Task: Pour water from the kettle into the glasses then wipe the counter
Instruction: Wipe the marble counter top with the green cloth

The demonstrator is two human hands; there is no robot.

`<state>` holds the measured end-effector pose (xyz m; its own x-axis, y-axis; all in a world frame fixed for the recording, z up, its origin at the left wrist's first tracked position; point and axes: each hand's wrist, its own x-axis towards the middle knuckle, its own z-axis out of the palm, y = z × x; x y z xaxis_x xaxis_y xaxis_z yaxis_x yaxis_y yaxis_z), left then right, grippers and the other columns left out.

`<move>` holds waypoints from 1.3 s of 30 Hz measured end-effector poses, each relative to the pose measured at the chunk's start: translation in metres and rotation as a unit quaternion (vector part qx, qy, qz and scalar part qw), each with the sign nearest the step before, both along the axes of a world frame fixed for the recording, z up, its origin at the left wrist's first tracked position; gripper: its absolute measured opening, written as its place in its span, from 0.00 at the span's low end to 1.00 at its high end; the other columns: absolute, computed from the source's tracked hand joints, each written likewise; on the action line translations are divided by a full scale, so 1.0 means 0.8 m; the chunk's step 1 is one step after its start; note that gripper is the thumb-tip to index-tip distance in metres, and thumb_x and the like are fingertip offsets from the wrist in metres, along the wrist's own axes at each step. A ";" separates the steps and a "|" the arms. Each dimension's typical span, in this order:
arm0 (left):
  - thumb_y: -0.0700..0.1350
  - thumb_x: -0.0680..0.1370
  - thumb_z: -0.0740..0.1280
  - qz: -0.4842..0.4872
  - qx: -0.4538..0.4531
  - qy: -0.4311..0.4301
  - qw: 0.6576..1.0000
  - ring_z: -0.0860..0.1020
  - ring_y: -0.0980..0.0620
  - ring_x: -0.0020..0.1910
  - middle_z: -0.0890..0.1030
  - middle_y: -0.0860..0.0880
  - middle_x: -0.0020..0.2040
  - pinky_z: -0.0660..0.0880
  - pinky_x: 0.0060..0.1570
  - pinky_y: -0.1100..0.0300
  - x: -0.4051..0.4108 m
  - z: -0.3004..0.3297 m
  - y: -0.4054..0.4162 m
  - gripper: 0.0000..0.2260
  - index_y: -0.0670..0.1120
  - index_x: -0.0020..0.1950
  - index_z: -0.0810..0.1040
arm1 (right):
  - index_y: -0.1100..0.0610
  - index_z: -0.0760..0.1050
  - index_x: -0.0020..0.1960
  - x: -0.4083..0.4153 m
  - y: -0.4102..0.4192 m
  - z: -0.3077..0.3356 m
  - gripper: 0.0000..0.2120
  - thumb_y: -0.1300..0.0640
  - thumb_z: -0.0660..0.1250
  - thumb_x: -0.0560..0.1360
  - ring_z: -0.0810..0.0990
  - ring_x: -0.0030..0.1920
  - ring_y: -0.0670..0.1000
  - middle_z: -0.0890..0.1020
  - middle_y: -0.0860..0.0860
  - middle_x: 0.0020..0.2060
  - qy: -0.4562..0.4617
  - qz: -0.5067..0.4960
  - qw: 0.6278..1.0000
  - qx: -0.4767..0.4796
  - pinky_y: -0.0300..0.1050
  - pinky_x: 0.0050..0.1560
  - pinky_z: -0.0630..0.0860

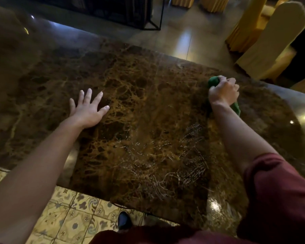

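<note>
A dark brown marble counter (148, 106) with gold veins fills the view. My right hand (224, 91) presses a bunched green cloth (213, 81) onto the counter near its far right edge; the cloth's tail sticks out below my wrist. My left hand (87, 109) lies flat on the counter at the left, fingers spread, holding nothing. Wet streaks shine on the marble close to me. No kettle and no glasses are in view.
Chairs with yellow and cream covers (271, 37) stand beyond the counter's far right edge. A black metal frame (153, 18) stands on the glossy floor at the back. Patterned floor tiles (69, 217) and my shoe (123, 220) show below the near edge.
</note>
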<state>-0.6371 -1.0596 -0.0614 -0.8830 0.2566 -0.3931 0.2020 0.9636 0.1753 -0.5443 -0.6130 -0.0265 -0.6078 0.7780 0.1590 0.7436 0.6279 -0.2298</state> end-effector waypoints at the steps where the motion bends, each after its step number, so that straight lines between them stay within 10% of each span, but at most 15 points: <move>1: 0.69 0.81 0.48 0.002 -0.001 0.001 1.000 0.33 0.47 0.80 0.37 0.49 0.83 0.35 0.77 0.39 0.000 -0.002 0.000 0.32 0.60 0.82 0.43 | 0.54 0.76 0.71 -0.010 0.003 -0.002 0.19 0.55 0.62 0.81 0.73 0.65 0.65 0.75 0.60 0.67 -0.030 0.009 1.000 0.000 0.62 0.67 0.71; 13: 0.68 0.81 0.50 0.004 0.006 0.010 1.000 0.34 0.48 0.81 0.37 0.50 0.83 0.35 0.77 0.40 0.000 -0.001 -0.003 0.32 0.61 0.82 0.44 | 0.43 0.74 0.74 -0.040 -0.136 -0.014 0.23 0.57 0.59 0.81 0.74 0.63 0.61 0.77 0.53 0.69 -0.080 0.258 0.963 0.018 0.58 0.61 0.71; 29: 0.69 0.82 0.48 -0.003 0.023 0.023 0.999 0.36 0.47 0.81 0.39 0.49 0.84 0.36 0.77 0.40 0.009 0.002 -0.003 0.31 0.60 0.83 0.46 | 0.42 0.74 0.74 0.168 -0.293 -0.011 0.24 0.50 0.69 0.79 0.77 0.61 0.55 0.77 0.50 0.70 -0.078 0.520 0.850 -0.041 0.56 0.61 0.76; 39: 0.66 0.83 0.51 -0.054 0.028 0.055 0.997 0.39 0.46 0.82 0.43 0.48 0.84 0.39 0.78 0.42 0.018 -0.015 -0.024 0.31 0.56 0.83 0.49 | 0.54 0.73 0.76 0.204 -0.098 0.009 0.25 0.49 0.68 0.80 0.78 0.65 0.58 0.80 0.55 0.69 0.120 0.146 0.980 -0.061 0.52 0.64 0.73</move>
<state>-0.6226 -1.0786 -0.0731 -0.8860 0.3715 -0.2775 0.3254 0.9244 0.1987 -0.3809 -0.6915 -0.0197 -0.7638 0.5986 0.2415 0.4518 0.7630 -0.4623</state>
